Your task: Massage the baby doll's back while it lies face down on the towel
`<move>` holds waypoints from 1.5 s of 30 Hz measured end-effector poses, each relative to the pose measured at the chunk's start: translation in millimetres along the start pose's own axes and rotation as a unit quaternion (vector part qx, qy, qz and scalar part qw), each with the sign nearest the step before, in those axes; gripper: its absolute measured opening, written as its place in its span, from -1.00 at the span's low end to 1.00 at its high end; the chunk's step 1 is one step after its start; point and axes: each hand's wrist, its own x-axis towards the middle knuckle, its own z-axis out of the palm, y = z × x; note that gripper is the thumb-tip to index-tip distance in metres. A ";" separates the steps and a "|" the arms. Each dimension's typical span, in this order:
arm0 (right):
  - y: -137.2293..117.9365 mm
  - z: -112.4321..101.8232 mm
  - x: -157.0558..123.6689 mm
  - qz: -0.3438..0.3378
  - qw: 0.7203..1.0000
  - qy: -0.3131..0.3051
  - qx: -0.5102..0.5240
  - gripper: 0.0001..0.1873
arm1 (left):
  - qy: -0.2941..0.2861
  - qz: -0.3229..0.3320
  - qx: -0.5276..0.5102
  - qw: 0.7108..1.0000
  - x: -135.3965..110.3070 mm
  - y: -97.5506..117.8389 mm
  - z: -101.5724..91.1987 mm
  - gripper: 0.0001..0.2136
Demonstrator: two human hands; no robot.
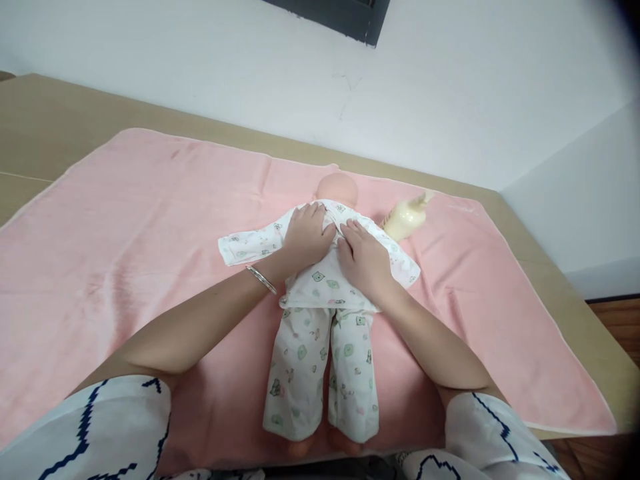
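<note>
A baby doll (337, 190) lies stretched out on a pink blanket (165, 220), its bald head away from me and its feet towards me. No face shows on it. It wears a white printed top (320, 287) and matching trousers (300, 373). My left hand (309, 233) rests flat on the left upper part of the top, fingers extended. On the right side of the top lies my right hand (365, 257), also flat with fingers out. The thumbs point towards each other near the middle. Neither hand grasps anything.
A pale yellow bottle (407, 217) lies on the blanket, right of the doll's head and by its sleeve. The blanket covers much of a wooden table (65, 113). A white wall (225, 73) stands behind, with a dark frame (345, 20) on it.
</note>
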 end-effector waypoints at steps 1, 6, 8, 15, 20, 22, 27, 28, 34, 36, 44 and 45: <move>6.4 0.9 4.7 -0.003 1.000 -0.004 0.015 -0.45 | 0.008 0.001 -0.002 1.000 -1.3 0.7 1.5 -0.56; 31.4 9.7 21.4 -0.008 0.999 -0.018 0.044 -0.36 | 0.032 0.007 -0.017 0.999 -5.8 2.3 5.5 -0.56; 32.9 12.5 21.3 -0.010 0.999 -0.012 0.042 -0.36 | 0.033 0.009 -0.020 0.999 -5.6 1.8 5.2 -0.56; 31.2 13.4 18.9 -0.006 0.999 -0.012 0.046 -0.37 | 0.019 0.002 -0.024 1.000 -5.1 2.0 3.6 -0.55; 28.7 11.4 18.5 -0.008 0.999 -0.014 0.040 -0.36 | 0.025 0.006 -0.023 0.999 -4.7 1.3 4.0 -0.57; 28.3 11.5 17.9 -0.009 0.999 -0.013 0.038 -0.36 | 0.031 0.006 -0.011 0.999 -7.5 3.6 3.3 -0.57; 34.9 10.0 20.2 -0.033 0.999 -0.019 0.026 -0.38 | 0.050 0.051 0.046 0.996 -27.9 21.4 -3.5 -0.57; 36.8 8.9 21.2 -0.043 0.998 -0.026 0.022 -0.38 | 0.050 0.062 0.050 0.996 -31.8 25.0 -5.4 -0.56; 28.1 1.1 17.9 -0.050 0.998 -0.037 -0.025 -0.38 | 0.006 0.087 0.020 0.996 -22.4 18.8 -11.1 -0.59; 16.6 0.0 10.6 -0.049 0.997 -0.021 -0.055 -0.40 | -0.011 0.064 0.016 0.998 -11.9 9.9 -9.2 -0.58; 10.6 -0.1 6.1 -0.035 0.999 0.004 -0.032 -0.46 | 0.030 0.050 0.044 0.997 -15.9 11.8 -2.3 -0.60; 17.1 0.8 10.7 -0.034 0.999 0.001 -0.011 -0.45 | 0.040 0.065 0.049 0.996 -20.2 14.8 -2.5 -0.61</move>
